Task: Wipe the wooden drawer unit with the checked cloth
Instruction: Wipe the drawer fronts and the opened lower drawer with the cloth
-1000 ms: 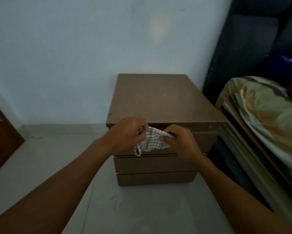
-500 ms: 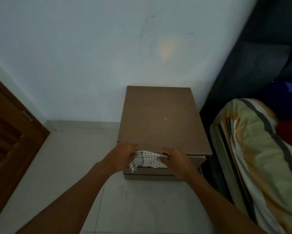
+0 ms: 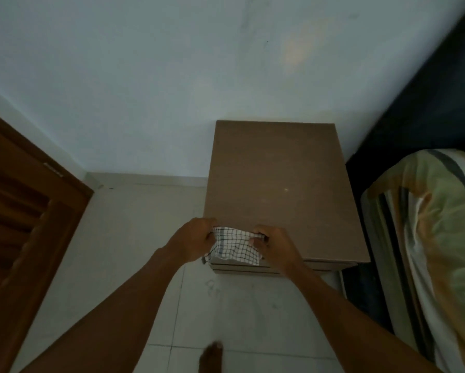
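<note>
A brown wooden drawer unit [image 3: 275,184] stands on the tiled floor against the pale wall, seen from above. A white cloth with a dark check pattern [image 3: 232,246] is stretched between my two hands over the unit's front left corner. My left hand [image 3: 192,239] grips its left end and my right hand [image 3: 275,244] grips its right end. The cloth's lower edge hangs over the top drawer front. Only slivers of the drawer fronts show below the top.
A dark wooden door [image 3: 24,224] stands at the left. A bed with a green and orange striped cover [image 3: 435,238] lies close to the unit's right side. Pale floor tiles [image 3: 145,224] spread in front and to the left. A bare foot [image 3: 211,356] shows at the bottom.
The view has risen and tilted down, so the unit's top now shows from above and its drawer fronts are nearly hidden. Both hands kept hold of the cloth, now over the front left corner.
</note>
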